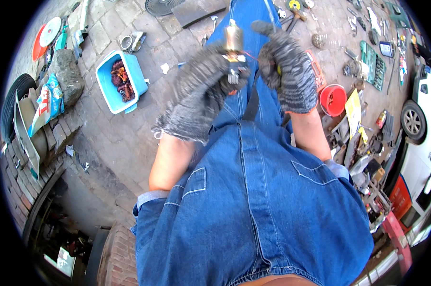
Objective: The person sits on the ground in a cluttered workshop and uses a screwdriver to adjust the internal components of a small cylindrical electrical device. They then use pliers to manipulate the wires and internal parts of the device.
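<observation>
My left hand (199,88), in a grey knitted work glove, is closed around a small electric motor (233,39). Its brass-coloured cylinder points away from me, a short shaft at its tip, and thin reddish wires come off its near end. Close by on the right, my gloved right hand (289,71) has its fingers curled round a slim tool (271,12) with a thin metal shaft. A bit of yellow-green shows between those fingers; the rest of the tool is hidden. Both hands are above my blue denim clothing (244,176), apart from each other.
A light-blue tub (138,76) with copper-coloured and reddish parts stands left on the paving. To the right are a red bucket (333,100), a green socket set (370,64), a hammer (297,16) and scattered parts. A white car (418,157) is at far right, a rock (66,76) at left.
</observation>
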